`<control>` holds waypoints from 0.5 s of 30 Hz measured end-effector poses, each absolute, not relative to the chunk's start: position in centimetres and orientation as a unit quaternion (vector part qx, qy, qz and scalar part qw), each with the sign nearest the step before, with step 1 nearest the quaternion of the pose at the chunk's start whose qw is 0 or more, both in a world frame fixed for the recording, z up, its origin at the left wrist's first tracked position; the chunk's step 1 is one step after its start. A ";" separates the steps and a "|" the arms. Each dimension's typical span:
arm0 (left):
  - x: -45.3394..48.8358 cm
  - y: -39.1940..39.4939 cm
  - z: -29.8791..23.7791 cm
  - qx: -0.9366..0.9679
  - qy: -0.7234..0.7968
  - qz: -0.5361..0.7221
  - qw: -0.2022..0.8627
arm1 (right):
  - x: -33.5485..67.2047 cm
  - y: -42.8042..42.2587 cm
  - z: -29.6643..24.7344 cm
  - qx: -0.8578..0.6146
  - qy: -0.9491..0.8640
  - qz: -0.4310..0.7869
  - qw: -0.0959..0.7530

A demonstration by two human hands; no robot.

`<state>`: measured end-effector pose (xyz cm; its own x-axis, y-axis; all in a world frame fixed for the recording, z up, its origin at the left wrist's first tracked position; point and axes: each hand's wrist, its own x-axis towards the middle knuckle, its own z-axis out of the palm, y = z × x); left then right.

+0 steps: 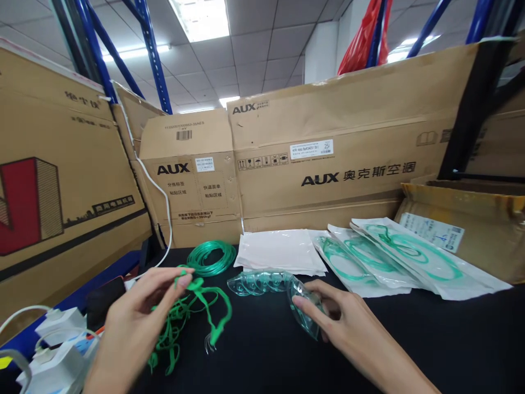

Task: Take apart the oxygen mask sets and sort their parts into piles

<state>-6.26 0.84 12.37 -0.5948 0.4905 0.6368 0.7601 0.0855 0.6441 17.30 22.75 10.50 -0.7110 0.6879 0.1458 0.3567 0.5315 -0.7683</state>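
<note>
1. Green straps [198, 284]: tangled on the black tabletop [262, 355], one part pinched by the left hand [143, 306], thumb against forefinger; I would isolate one strand gently to limit knots; forearm rises from the lower left, wrist raised
2. Clear mask row [258, 282]: lies between the hands, farther back
3. Held mask [301, 313]: tilted, gripped by the right hand [348, 314], thumb across its face; I advise light pressure to avoid bending it; forearm angles in from the lower right
</note>
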 end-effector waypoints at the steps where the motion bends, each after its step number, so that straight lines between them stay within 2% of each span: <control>1: -7.8 0.2 11.9 -0.402 -0.758 -0.495 0.138 | 17.3 22.7 10.6 -0.306 -0.847 0.374 0.224; 4: -12.2 -1.1 9.2 -0.328 -0.861 -0.365 0.136 | 17.2 22.5 10.4 -0.287 -0.853 0.378 0.217; 8: -15.8 -2.4 5.5 -0.394 -0.888 -0.229 0.067 | 17.2 22.1 10.0 -0.269 -0.874 0.349 0.204; 12: -14.6 -2.7 6.1 -0.405 -0.880 -0.200 0.144 | 17.4 21.8 10.1 -0.284 -0.885 0.311 0.196; 15: -10.2 -0.8 8.8 -0.401 -0.858 -0.277 0.163 | 17.4 21.3 10.7 -0.267 -0.885 0.323 0.202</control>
<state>-10.17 -0.75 8.78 -0.6259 0.5971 0.5018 0.7778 0.5250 0.3455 17.39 21.34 10.69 -0.7758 0.6035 0.1843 0.3433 0.6487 -0.6792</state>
